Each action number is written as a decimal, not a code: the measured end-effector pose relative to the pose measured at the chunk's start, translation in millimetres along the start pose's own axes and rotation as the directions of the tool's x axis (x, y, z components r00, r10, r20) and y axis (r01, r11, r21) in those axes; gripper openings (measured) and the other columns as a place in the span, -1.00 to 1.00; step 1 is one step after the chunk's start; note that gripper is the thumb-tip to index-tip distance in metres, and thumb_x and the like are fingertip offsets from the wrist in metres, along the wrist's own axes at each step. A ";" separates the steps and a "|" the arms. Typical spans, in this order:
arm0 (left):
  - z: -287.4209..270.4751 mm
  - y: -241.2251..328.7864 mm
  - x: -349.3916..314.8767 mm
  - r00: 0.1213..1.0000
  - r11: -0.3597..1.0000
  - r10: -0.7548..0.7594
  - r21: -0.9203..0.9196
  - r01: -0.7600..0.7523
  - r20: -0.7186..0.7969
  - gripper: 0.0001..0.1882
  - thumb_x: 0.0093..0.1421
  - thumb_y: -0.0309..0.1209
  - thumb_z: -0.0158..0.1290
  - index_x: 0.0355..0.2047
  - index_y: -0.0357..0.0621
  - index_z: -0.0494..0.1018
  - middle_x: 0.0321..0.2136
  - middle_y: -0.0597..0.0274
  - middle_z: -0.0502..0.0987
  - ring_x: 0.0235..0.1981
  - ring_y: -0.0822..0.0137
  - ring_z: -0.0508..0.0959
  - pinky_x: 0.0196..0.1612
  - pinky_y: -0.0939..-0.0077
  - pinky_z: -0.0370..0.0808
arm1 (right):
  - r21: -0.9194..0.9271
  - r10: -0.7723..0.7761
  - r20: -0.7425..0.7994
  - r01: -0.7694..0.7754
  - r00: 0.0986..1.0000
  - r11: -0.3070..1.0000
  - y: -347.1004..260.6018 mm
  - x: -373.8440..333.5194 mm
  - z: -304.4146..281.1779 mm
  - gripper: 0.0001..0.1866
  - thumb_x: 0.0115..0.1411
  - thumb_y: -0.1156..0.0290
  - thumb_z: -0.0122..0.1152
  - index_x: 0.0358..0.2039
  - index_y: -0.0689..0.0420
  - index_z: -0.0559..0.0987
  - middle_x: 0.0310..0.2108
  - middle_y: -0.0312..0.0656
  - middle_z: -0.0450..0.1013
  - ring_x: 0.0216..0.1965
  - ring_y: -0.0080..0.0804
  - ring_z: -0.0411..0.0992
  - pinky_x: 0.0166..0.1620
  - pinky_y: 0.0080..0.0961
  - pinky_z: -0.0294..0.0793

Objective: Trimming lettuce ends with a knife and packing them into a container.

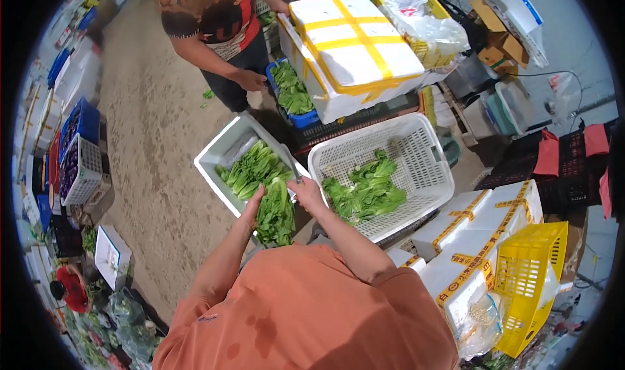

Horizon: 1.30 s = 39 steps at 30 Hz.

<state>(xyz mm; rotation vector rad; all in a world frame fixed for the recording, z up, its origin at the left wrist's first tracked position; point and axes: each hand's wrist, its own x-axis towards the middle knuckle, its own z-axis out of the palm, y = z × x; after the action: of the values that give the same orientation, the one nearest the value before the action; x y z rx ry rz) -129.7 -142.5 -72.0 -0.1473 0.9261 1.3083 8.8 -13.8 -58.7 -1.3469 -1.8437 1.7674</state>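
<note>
My left hand [252, 208] is closed around a head of leafy green lettuce [276, 215], its stem end pointing away from me and its leaves hanging toward my body. In my right hand [307, 193], beside the stem end, is a knife [291, 164] with a thin grey blade pointing away from me. More lettuce heads [255, 169] lie in the white foam box [209, 164] just beyond my hands. Loose green leaves [368, 191] are spread on the bottom of the white plastic basket [426, 197] to my right.
Across from me stands a person [218, 28], one hand on a taped white foam box [361, 41]. Beside them is a blue crate [303, 119] of greens. Taped foam boxes [465, 243] and a yellow basket [530, 275] stand at my right. Concrete floor [146, 123] stretches left.
</note>
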 end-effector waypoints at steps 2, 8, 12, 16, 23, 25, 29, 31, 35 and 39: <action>6.9 2.8 -2.2 1.000 0.998 0.002 0.058 -0.001 -0.024 -0.33 0.18 0.17 -0.21 0.03 -0.13 0.32 -0.11 0.13 0.48 -0.16 0.19 0.51 -0.06 0.28 0.44 | -0.131 -0.018 -0.047 0.012 0.999 0.991 6.3 -3.1 8.1 -0.61 0.01 0.08 0.18 -0.35 0.18 0.51 -0.72 -0.26 0.36 -0.74 -0.50 0.30 -0.65 -0.52 0.27; 32.4 33.7 -16.6 0.998 0.880 0.017 0.474 0.012 -0.056 -0.30 0.17 0.21 -0.24 0.13 -0.03 0.23 0.04 0.18 0.35 0.03 0.23 0.33 0.09 0.17 0.20 | 0.355 -0.032 -0.084 0.060 0.996 0.933 25.3 -19.9 1.2 -0.56 0.09 0.11 0.12 -0.25 0.27 0.49 -0.37 -0.09 0.50 -0.33 -0.22 0.48 -0.22 -0.40 0.46; 19.3 61.7 -40.5 0.994 0.876 0.058 0.472 -0.098 0.098 -0.45 0.18 0.05 -0.10 0.01 -0.09 0.31 -0.20 0.26 0.47 -0.06 0.42 0.37 -0.12 0.24 0.36 | 0.864 0.150 0.375 -0.404 0.915 0.301 -10.8 -44.6 -20.7 -0.71 0.17 0.31 0.00 -0.19 0.23 0.48 -0.33 -0.10 0.50 -0.38 -0.28 0.51 -0.28 -0.36 0.55; 12.9 46.7 -39.2 0.966 0.886 -0.122 0.464 0.002 0.229 -0.34 0.19 -0.02 -0.06 0.19 -0.09 0.09 0.02 0.15 0.35 -0.01 0.25 0.38 0.05 0.19 0.33 | 0.889 0.153 0.389 -0.414 0.909 0.196 -15.9 -65.3 6.7 -0.67 0.22 0.27 -0.09 -0.10 0.20 0.44 -0.22 -0.12 0.47 -0.25 -0.31 0.48 -0.18 -0.38 0.51; -18.5 -1.7 -40.1 0.948 0.987 -0.156 0.083 0.138 0.278 -0.48 0.20 -0.20 -0.01 0.11 -0.14 0.19 -0.06 0.15 0.41 -0.08 0.27 0.46 0.01 0.30 0.41 | 0.539 0.179 -0.060 -0.119 0.982 0.834 71.6 -76.1 53.4 -0.80 0.22 0.30 0.01 -0.47 0.15 0.43 -0.53 -0.42 0.29 -0.47 -0.68 0.20 -0.42 -0.66 0.24; -38.4 -15.8 -40.4 0.966 0.987 -0.155 0.085 0.140 0.206 -0.51 0.21 -0.22 -0.02 0.09 -0.16 0.20 -0.07 0.16 0.42 -0.10 0.29 0.47 -0.02 0.33 0.43 | 0.474 0.228 -0.049 -0.178 0.973 0.862 82.9 -84.0 53.3 -0.76 0.21 0.31 0.02 -0.54 0.15 0.42 -0.56 -0.44 0.25 -0.48 -0.69 0.17 -0.44 -0.66 0.20; -65.4 -25.2 -39.5 0.996 0.992 -0.086 0.095 0.085 0.003 -0.51 0.20 -0.23 0.02 0.06 -0.20 0.22 -0.12 0.17 0.44 -0.14 0.31 0.49 -0.08 0.36 0.46 | 0.311 0.288 0.021 -0.280 0.957 0.908 57.6 -70.7 59.8 -0.82 0.20 0.32 0.04 -0.44 0.16 0.48 -0.52 -0.42 0.32 -0.46 -0.68 0.23 -0.40 -0.67 0.24; -52.5 -10.9 -45.9 0.986 0.992 -0.099 0.060 0.108 -0.131 -0.51 0.19 -0.25 0.03 0.06 -0.18 0.21 -0.11 0.16 0.43 -0.15 0.29 0.49 -0.09 0.34 0.47 | 0.416 0.296 0.156 -0.334 0.943 0.846 75.1 -60.1 57.3 -0.81 0.20 0.31 0.06 -0.35 0.17 0.50 -0.45 -0.37 0.40 -0.43 -0.66 0.31 -0.37 -0.67 0.29; -95.8 -13.6 -37.3 0.992 0.997 0.023 -0.067 -0.031 -0.126 -0.39 0.15 -0.29 0.08 0.14 -0.22 0.13 -0.08 0.11 0.43 -0.08 0.23 0.47 -0.04 0.27 0.44 | 0.358 0.315 0.359 -0.442 0.878 0.823 54.3 -26.4 81.0 -0.79 0.19 0.29 0.05 -0.36 0.20 0.50 -0.50 -0.38 0.38 -0.46 -0.67 0.29 -0.39 -0.67 0.28; -131.2 -27.5 -30.7 0.993 0.925 -0.107 -0.370 0.083 -0.045 -0.51 0.18 -0.22 0.02 0.05 -0.20 0.27 -0.08 0.06 0.45 -0.08 0.16 0.48 0.00 0.21 0.42 | 0.098 0.316 0.329 -0.365 0.890 0.926 72.3 -1.0 96.3 -0.77 0.17 0.28 0.08 -0.39 0.21 0.51 -0.50 -0.32 0.43 -0.41 -0.62 0.35 -0.31 -0.66 0.30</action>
<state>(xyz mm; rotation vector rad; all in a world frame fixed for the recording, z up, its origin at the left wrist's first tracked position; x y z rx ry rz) -170.2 -249.9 -147.8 -0.5233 0.7097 1.3822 -29.0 -89.2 -144.6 -1.4739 -1.6314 2.3708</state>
